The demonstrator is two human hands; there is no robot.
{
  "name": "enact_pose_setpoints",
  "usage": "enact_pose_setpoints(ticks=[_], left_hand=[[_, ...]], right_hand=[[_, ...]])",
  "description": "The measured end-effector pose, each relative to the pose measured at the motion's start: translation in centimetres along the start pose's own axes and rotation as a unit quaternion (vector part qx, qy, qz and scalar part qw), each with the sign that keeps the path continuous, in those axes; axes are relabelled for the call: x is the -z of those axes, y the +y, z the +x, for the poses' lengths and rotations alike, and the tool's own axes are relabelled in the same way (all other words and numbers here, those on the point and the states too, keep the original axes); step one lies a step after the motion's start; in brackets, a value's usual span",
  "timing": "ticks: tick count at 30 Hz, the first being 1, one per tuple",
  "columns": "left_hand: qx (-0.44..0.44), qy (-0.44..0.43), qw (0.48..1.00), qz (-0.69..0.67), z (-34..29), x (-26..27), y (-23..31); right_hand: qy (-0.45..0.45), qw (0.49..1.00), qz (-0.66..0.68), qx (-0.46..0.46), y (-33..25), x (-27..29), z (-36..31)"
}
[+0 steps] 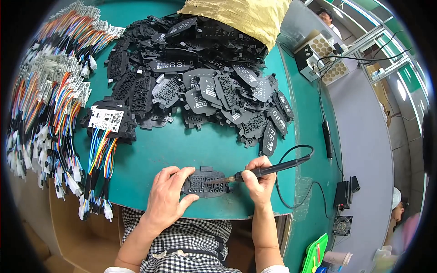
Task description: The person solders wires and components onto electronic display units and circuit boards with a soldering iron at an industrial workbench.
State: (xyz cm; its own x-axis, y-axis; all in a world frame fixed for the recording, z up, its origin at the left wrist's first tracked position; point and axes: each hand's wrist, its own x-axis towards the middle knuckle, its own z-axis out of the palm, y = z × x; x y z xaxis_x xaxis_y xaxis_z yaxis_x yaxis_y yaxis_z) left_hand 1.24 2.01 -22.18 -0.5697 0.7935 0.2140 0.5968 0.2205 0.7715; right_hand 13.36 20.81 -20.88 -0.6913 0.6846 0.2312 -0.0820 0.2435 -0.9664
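A black plastic display housing lies back side up on the green mat, its moulded cells showing. My left hand holds its left end, fingers along the upper edge and thumb near the lower one. In my right hand is a soldering iron, gripped by its black handle. The iron points left, and its thin tip is over the middle of the housing; whether it touches I cannot tell. Up and left of my left hand, a white circuit board with coloured wires rests on a stack of black housings.
A big heap of black display housings covers the back, partly under yellow wrapping. Bundles of wired boards fill the left side. The iron's cord loops at right, near a small fan and a green tray. Other people are beyond.
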Motion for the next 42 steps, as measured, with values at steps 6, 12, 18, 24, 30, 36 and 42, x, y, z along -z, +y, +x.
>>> enact_pose_setpoints(ticks=[6, 12, 18, 24, 30, 36, 42], left_hand=[[-0.007, 0.003, 1.0, 0.004, 0.0, 0.0, 0.0], [0.0, 0.001, 1.0, 0.002, 0.0, 0.0, 0.0], [0.0, -0.001, 1.0, 0.007, 0.0, 0.0, 0.0], [0.002, -0.002, 1.0, 0.008, -0.2, -0.1, 0.1], [-0.002, 0.0, 1.0, 0.009, 0.1, -0.2, 0.0], [0.0, 0.023, 1.0, 0.0, 0.1, 0.2, -0.3], [-0.037, -0.009, 0.999, 0.019, -0.4, 0.5, 0.0]], right_hand=[[-0.008, 1.0, -0.025, -0.011, -0.1, 0.2, 0.0], [-0.004, 1.0, -0.018, 0.001, 0.0, 0.1, 0.1], [-0.02, 1.0, -0.023, -0.004, -0.4, 0.1, 0.0], [0.003, 1.0, -0.018, -0.008, -0.4, 0.0, -0.1], [-0.005, 1.0, -0.021, -0.016, -0.3, 0.2, 0.0], [-0.028, 0.999, -0.018, -0.016, -0.6, -0.2, 0.6], [0.064, 0.984, 0.163, -0.018, -0.3, 1.2, -0.1]])
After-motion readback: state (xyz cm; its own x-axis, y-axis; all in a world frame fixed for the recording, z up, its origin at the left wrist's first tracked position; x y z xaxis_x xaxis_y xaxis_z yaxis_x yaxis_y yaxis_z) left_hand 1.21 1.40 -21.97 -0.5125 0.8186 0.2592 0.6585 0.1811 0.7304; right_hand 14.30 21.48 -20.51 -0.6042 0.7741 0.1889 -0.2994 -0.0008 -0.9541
